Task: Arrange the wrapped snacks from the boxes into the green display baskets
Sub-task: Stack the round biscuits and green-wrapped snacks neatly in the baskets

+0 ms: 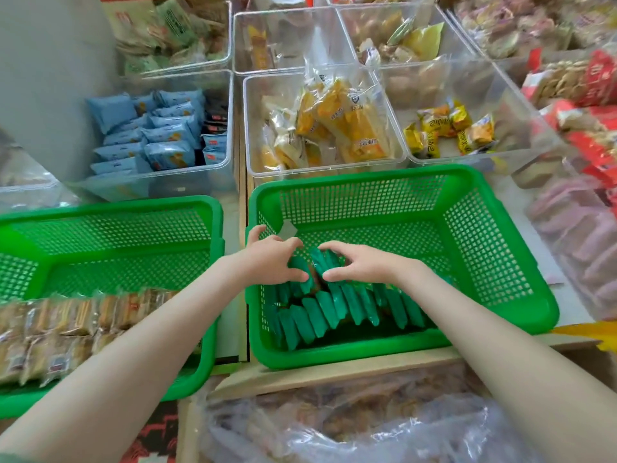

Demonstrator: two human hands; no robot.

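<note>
Both hands work inside the right basket (484, 235), a green mesh basket at centre right of the frame. The left hand (270, 259) and the right hand (362, 265) face each other over a small bunch of green-wrapped snacks (334, 309). The fingers (290, 243) of each hand are curled over the top of the bunch, with the thumbs pressed in on its near side, so both hands grip it between them. The remaining green-wrapped snacks stand on edge in leaning rows across the near end of the same basket; its far half shows bare mesh. The left basket (110, 203), also green, sits just beside it at the left of the frame and holds tan-wrapped snacks (60, 325) along its near end. Beyond the baskets, clear bins on the surface hold blue packets (150, 135) at upper left, yellow packets (334, 125) at upper centre and small yellow sweets (447, 128) to their right. A clear plastic bag (334, 426) of brown snacks lies at the bottom centre. Red packs (597, 81) are stacked at the right edge.
</note>
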